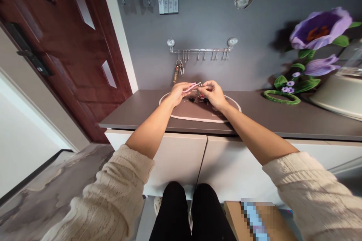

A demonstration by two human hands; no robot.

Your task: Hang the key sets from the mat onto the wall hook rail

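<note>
Pinched in my left hand [178, 94] is a narrow pink strap [190, 87]. My right hand [213, 94] closes on the small metal clasp [200, 84] at the strap's other end. Both hands are above an oval brown mat [195, 116] with a pale rim. Just under the fingers are dark keys [192, 99] and a small red item [201, 95], partly hidden by my right hand. Whether these hang from the clasp or lie on the mat, I cannot tell.
A clear hook rail [201, 50] on the grey wall holds a key bunch with a brown strap [176, 73]. Purple fabric flowers [321, 32] and a pale lampshade [339, 92] stand right. White cabinet doors [175, 158] and a cardboard box [234, 218] are below; a red-brown door [65, 45] is left.
</note>
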